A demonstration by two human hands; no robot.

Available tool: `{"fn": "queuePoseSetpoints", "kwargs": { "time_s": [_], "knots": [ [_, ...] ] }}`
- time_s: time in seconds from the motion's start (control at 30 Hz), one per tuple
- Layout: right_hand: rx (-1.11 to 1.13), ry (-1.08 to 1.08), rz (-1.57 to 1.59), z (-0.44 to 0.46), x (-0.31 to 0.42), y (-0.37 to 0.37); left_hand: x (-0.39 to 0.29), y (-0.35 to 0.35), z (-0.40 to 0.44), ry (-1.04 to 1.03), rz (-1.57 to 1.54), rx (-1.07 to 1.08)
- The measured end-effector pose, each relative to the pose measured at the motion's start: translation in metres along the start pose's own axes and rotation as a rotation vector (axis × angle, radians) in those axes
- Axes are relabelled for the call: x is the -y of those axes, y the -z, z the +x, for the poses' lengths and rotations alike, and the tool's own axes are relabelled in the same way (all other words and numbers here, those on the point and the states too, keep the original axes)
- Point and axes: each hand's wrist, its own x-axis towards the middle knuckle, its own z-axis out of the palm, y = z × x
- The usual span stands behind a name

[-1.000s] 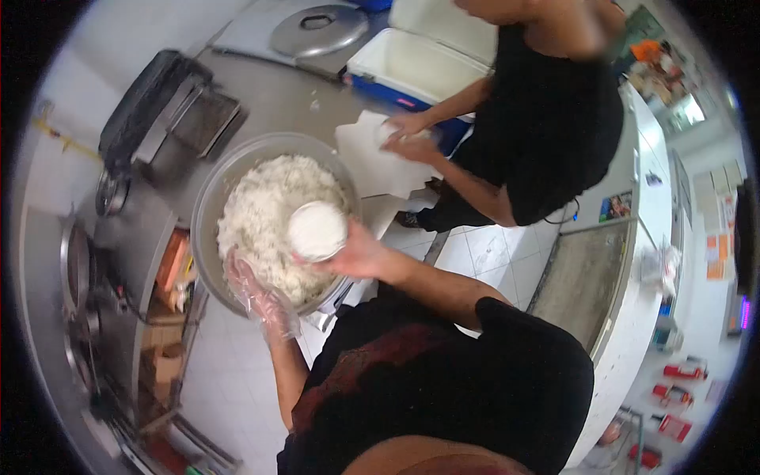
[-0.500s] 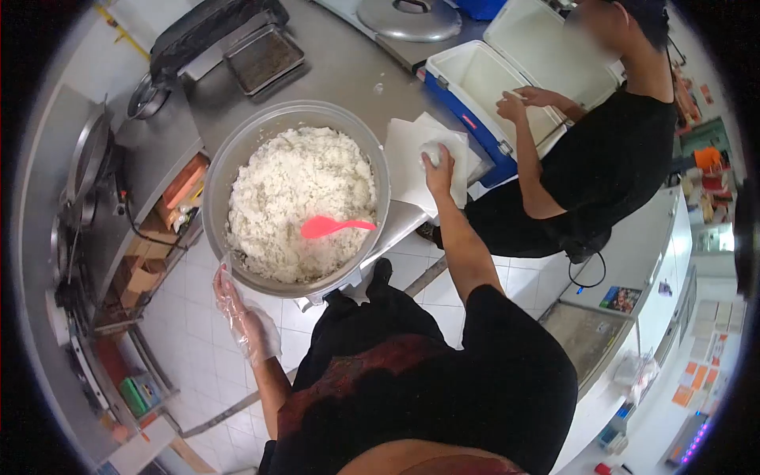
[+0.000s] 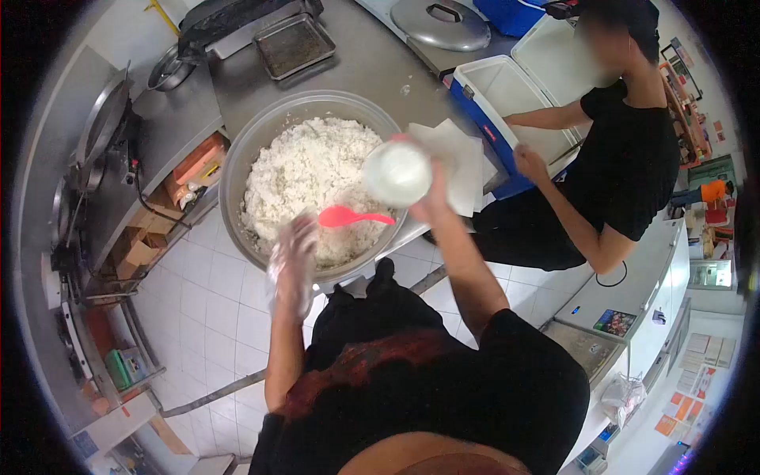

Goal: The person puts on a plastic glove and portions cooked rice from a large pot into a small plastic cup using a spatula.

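Note:
A wide metal pot point(image 3: 231, 170) full of white rice point(image 3: 305, 162) stands in front of me. On the rice lies a pink rice paddle point(image 3: 340, 216), its handle toward the right rim. My left hand point(image 3: 291, 261), in a clear plastic glove, is over the pot's near edge, close to the paddle; motion smears its fingers. With my bare right hand point(image 3: 432, 199) I grip a small white bowl point(image 3: 398, 176) over the pot's right rim, its round face toward me. Blurring hides what is in the bowl. White paper sheets point(image 3: 463, 170) lie right of the pot, behind that hand.
A person in black point(image 3: 625, 150) stands at the right, one arm reaching into an opened blue-and-white cooler point(image 3: 495, 83). A shallow metal tray point(image 3: 294, 46) and a metal lid point(image 3: 443, 24) lie on the steel counter point(image 3: 360, 67). Pans point(image 3: 103, 119) stand at the left.
My right hand has brought the bowl from the paper sheets left to the pot. My left hand has moved in over the rice. The other person's arm has reached into the cooler.

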Motion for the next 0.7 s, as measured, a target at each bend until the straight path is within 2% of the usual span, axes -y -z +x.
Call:
{"fn": "queuePoseSetpoints", "kwargs": {
  "time_s": [0.03,0.1,0.13,0.2,0.27,0.33,0.37,0.4,0.47,0.57,0.67,0.7],
  "knots": [
    [0.166,-0.015,-0.132,-0.005,-0.019,-0.03,-0.002,-0.01,0.005,0.089,-0.125,0.056],
    [0.302,-0.1,-0.961,-0.001,-0.061,-0.072,0.003,-0.003,0.016,0.232,-0.391,0.063],
    [0.225,-0.069,-1.241,-0.002,-0.068,-0.089,0.008,0.005,0.019,0.305,-0.523,0.062],
    [0.062,-0.004,-1.794,-0.007,-0.077,-0.119,0.015,0.036,0.026,0.291,-0.675,0.122],
    [-0.125,0.383,-1.907,-0.001,-0.069,-0.114,0.011,0.074,0.017,0.247,-0.715,0.182],
    [-0.074,0.241,-1.91,0.009,-0.044,-0.093,0.008,0.112,-0.003,0.194,-0.707,0.007],
    [-0.024,0.038,-2.068,0.01,-0.034,-0.081,0.007,0.129,-0.009,0.162,-0.706,-0.073],
    [0.023,-0.174,-2.218,0.009,-0.029,-0.071,0.008,0.15,-0.015,0.09,-0.777,-0.005],
    [0.212,-0.385,-2.417,0.008,-0.035,-0.054,-0.003,0.166,-0.027,0.015,-0.764,0.027],
    [0.314,-0.416,-2.383,0.018,-0.066,-0.011,-0.011,0.182,-0.034,-0.007,-0.879,-0.026],
    [0.366,-0.471,-2.206,0.025,-0.088,-0.028,-0.015,0.2,-0.035,0.019,-0.881,-0.138],
    [0.254,-0.495,-2.193,0.032,-0.1,-0.033,-0.015,0.206,-0.033,0.026,-0.891,-0.149]
  ]
}}
